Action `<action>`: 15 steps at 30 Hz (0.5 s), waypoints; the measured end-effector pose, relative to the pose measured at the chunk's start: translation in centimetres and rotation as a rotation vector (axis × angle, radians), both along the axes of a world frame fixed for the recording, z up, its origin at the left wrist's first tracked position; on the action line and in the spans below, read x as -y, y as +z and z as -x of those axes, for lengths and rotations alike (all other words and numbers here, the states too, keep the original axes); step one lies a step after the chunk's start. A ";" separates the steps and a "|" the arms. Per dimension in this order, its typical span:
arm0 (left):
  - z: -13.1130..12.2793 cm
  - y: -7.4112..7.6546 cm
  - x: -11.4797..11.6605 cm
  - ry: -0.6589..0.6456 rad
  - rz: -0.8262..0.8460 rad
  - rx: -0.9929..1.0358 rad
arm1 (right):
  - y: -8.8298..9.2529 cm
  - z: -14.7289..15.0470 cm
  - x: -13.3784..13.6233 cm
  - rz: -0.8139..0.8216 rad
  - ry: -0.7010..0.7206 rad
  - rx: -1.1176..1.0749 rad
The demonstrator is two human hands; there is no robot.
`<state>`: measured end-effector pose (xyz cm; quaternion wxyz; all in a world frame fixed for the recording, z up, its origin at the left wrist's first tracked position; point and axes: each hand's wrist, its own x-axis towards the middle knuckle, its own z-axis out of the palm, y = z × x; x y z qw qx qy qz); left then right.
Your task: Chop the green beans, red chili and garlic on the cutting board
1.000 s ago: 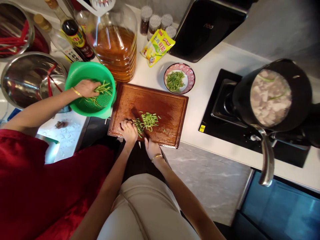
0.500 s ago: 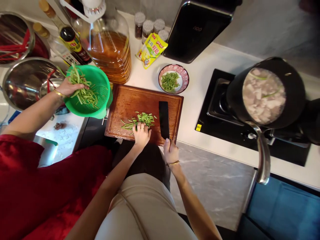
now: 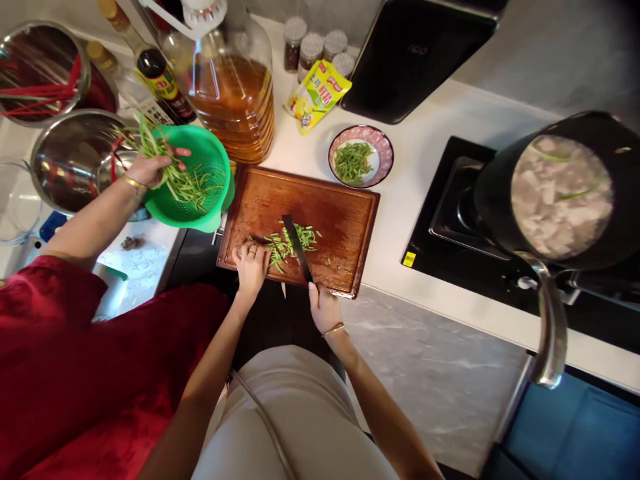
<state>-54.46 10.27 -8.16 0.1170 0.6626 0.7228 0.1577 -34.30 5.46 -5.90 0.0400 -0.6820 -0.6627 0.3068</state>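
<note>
My right hand (image 3: pixel 324 308) grips the handle of a dark-bladed cleaver (image 3: pixel 299 250). Its blade stands nearly on edge across a pile of chopped green stems (image 3: pixel 280 247) on the wooden cutting board (image 3: pixel 345 230). At the pile's left end, my left hand (image 3: pixel 251 267) rests near the board's front left corner with fingers bent and together; what lies under them is hidden. To the left, a co-worker's hand (image 3: pixel 153 170) holds a bunch of long green stems (image 3: pixel 145 137) over a green colander (image 3: pixel 220 157) with more stems inside.
A patterned bowl (image 3: pixel 385 157) of cut greens sits behind the board. A yellow packet (image 3: pixel 317 97), spice jars (image 3: pixel 311 50) and an oil jug (image 3: pixel 235 100) stand farther back. On the right, a pot (image 3: pixel 495 200) holding pale pieces sits on the stove, its handle (image 3: pixel 550 340) jutting forward.
The cleaver has come left from the board's bare right side onto the chopped stems. My left hand has shifted left to the pile's end. The co-worker's hand still holds stems, its fingers more spread.
</note>
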 end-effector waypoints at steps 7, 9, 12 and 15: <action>0.5 -1.4 0.7 0.132 0.001 0.096 | 0.9 2.1 0.1 0.154 0.125 0.125; 0.5 -1.6 0.6 0.243 -0.012 0.117 | 1.5 2.5 0.2 0.166 0.156 0.137; 0.2 -2.4 -0.1 0.345 -0.029 0.105 | 2.2 3.2 0.3 0.184 0.184 0.149; -0.6 -3.2 -1.0 0.390 -0.080 0.064 | 2.4 4.2 0.1 0.245 0.196 0.199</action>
